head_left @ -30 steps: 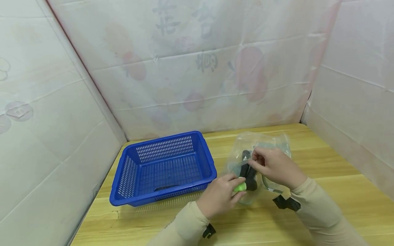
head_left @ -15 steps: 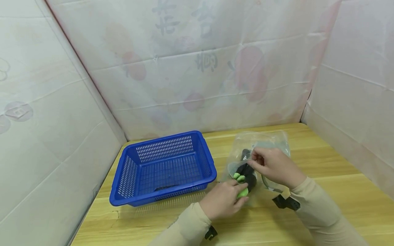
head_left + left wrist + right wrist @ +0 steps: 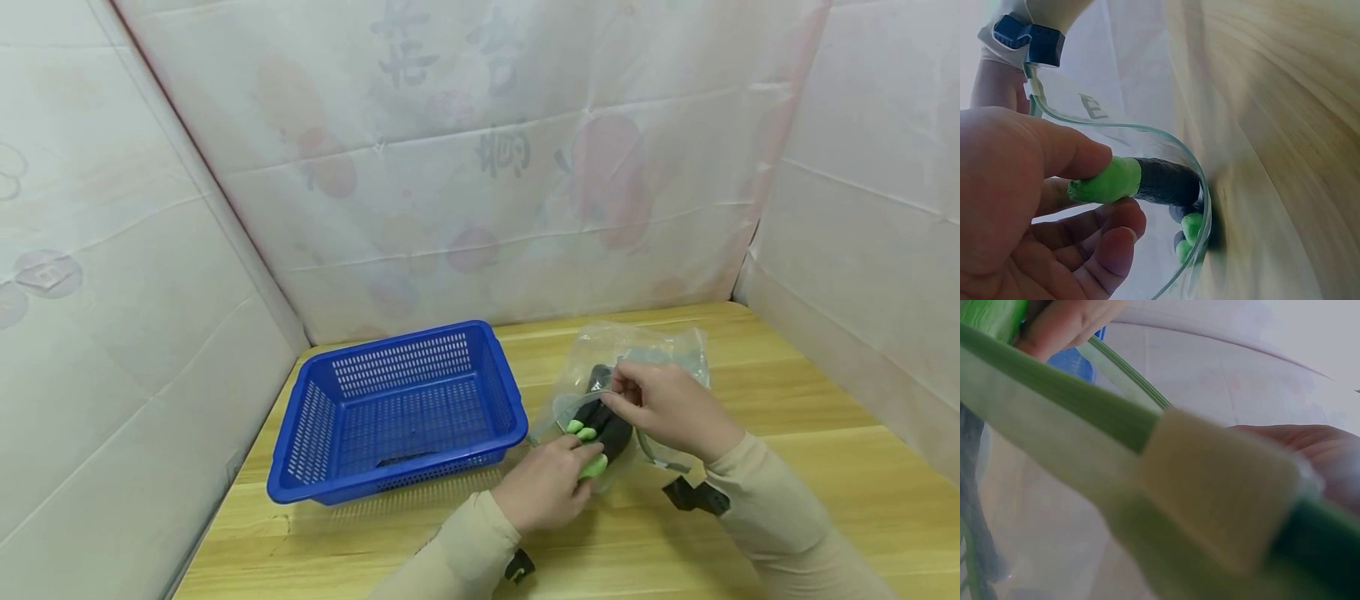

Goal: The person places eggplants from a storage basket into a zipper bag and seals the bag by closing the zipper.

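A clear zip bag [image 3: 600,346] lies on the table with several black items with green ends in it. My left hand [image 3: 546,487] pinches the green end [image 3: 1110,181] of one black item [image 3: 1169,182] between thumb and fingers; its black part reaches into the bag's mouth. More green tips [image 3: 1191,228] show behind it in the left wrist view. My right hand [image 3: 671,406] pinches the bag's rim from the right side. In the right wrist view a blurred pale slider [image 3: 1222,487] sits on the green zip edge, close to the lens.
A blue perforated basket [image 3: 397,481] stands on the wooden table [image 3: 780,408] to the left of the bag, with a small dark patch near its front wall. Printed pale cloth walls [image 3: 465,200] enclose the back and both sides of the table.
My left hand has shifted its hold on the green end and lies slightly lower. Other green tips have come into view beside it. The right hand has stayed on the rim.
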`<state>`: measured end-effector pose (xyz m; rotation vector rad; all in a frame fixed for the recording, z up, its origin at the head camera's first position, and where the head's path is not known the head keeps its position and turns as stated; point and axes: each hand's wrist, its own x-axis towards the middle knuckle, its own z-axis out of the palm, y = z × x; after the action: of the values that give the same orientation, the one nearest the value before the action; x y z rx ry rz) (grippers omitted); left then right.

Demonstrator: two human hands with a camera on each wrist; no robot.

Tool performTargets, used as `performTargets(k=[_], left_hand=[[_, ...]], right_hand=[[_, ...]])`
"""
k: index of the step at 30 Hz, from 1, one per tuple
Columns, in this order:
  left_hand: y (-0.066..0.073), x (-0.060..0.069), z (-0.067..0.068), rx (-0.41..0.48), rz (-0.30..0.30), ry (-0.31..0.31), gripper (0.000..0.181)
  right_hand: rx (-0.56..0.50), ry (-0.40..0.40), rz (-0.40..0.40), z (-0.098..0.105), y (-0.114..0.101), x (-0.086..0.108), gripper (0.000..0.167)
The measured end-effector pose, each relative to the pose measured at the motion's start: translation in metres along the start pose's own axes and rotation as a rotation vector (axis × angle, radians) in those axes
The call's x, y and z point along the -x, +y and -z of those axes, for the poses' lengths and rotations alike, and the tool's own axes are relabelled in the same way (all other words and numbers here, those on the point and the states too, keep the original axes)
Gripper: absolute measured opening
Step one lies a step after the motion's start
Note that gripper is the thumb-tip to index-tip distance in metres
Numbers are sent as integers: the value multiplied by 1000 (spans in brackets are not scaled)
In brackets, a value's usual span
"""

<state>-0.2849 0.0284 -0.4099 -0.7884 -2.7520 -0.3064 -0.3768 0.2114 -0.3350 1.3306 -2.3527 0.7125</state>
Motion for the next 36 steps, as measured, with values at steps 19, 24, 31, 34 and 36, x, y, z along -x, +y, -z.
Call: performTargets(k=[19, 24, 31, 34, 36], left_hand=[[-2, -23, -17, 110, 159, 0, 41], [-2, -28, -21, 114, 226, 33, 35], [-6, -35, -32, 104, 307, 110, 26], [-7, -37, -35, 80, 343, 125, 28], [-7, -38, -35, 75, 360, 128, 29]], right_hand=[[-25, 8, 18, -4, -1, 0, 21], [-31, 12, 20, -3, -2, 0, 20], [-33, 15, 21, -2, -2, 1, 21], [-36, 13, 16, -2, -2, 2, 21], [-35, 15, 14, -2, -2, 2, 21]])
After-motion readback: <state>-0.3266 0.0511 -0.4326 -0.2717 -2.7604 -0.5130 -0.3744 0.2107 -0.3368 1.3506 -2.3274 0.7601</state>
